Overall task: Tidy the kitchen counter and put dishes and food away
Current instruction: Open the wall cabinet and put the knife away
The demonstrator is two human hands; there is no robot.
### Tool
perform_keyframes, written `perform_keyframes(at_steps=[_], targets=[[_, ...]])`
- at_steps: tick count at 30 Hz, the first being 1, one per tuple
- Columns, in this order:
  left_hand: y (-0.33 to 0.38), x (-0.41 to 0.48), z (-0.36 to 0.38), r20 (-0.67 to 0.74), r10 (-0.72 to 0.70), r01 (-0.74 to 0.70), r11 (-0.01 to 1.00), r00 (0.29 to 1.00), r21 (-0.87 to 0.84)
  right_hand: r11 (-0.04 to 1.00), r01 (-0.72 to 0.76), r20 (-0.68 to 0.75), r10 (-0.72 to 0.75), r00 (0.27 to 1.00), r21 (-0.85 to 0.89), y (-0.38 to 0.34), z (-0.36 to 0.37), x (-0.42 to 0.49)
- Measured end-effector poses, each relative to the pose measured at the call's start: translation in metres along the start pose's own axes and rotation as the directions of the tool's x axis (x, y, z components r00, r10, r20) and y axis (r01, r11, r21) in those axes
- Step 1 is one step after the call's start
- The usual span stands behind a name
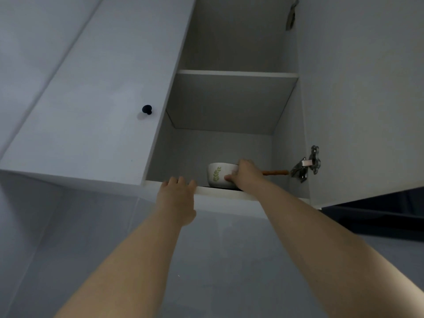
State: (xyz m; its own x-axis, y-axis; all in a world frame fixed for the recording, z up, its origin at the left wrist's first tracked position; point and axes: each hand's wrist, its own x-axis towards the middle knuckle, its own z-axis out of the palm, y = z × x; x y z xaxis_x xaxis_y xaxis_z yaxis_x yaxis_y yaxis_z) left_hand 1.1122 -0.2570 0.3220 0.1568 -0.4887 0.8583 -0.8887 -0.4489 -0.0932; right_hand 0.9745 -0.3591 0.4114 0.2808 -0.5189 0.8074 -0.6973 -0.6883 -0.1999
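A white bowl [216,174] with a green leaf pattern stands on the bottom shelf [220,191] of the open wall cabinet, near its front edge. My right hand [244,174] grips the bowl's right side, thumb on its front wall. A wooden handle [275,172] sticks out to the right behind that hand; what it belongs to is hidden. My left hand [177,196] rests on the front edge of the bottom shelf, fingers hooked over the lip.
The cabinet's upper shelf [236,74] shows nothing on it. The open door [358,99] stands at the right with a metal hinge [306,167]. A closed door with a black knob [146,109] is at the left. A dark surface [376,214] lies lower right.
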Motion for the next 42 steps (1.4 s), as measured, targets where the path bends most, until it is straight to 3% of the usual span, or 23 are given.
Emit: perform_keyframes(at_steps=[8,13,18,23,26,34,42], targets=[[-0.017,0.003,-0.004,0.052,-0.018,0.015,0.998,0.999,0.066,0.993,-0.028,0.181,0.048,0.982,-0.115,0.007,0.006,0.020],[-0.019,0.003,-0.002,0.053,-0.011,0.007,0.997,0.999,0.071,0.981,-0.051,0.221,0.093,0.971,-0.189,0.025,0.007,0.033],[-0.022,0.005,0.003,0.041,-0.006,0.004,0.998,0.999,0.061,0.977,-0.047,0.205,0.090,0.975,-0.206,0.026,0.004,0.034],[-0.023,0.006,0.006,0.023,-0.008,0.007,0.998,1.000,0.065,0.989,0.094,0.176,-0.073,0.982,-0.116,0.010,0.014,0.040],[-0.024,0.007,0.008,0.015,-0.002,0.001,0.998,1.000,0.059,0.978,0.135,0.144,-0.112,0.983,-0.162,0.008,0.016,0.043],[-0.021,0.005,0.008,-0.002,-0.021,0.021,0.998,1.000,0.057,0.962,0.095,0.025,-0.092,0.995,-0.254,0.029,0.003,0.037],[-0.020,0.005,0.010,-0.014,-0.023,0.024,0.998,1.000,0.066,0.966,-0.016,-0.002,0.016,1.000,-0.257,0.058,-0.014,0.034]])
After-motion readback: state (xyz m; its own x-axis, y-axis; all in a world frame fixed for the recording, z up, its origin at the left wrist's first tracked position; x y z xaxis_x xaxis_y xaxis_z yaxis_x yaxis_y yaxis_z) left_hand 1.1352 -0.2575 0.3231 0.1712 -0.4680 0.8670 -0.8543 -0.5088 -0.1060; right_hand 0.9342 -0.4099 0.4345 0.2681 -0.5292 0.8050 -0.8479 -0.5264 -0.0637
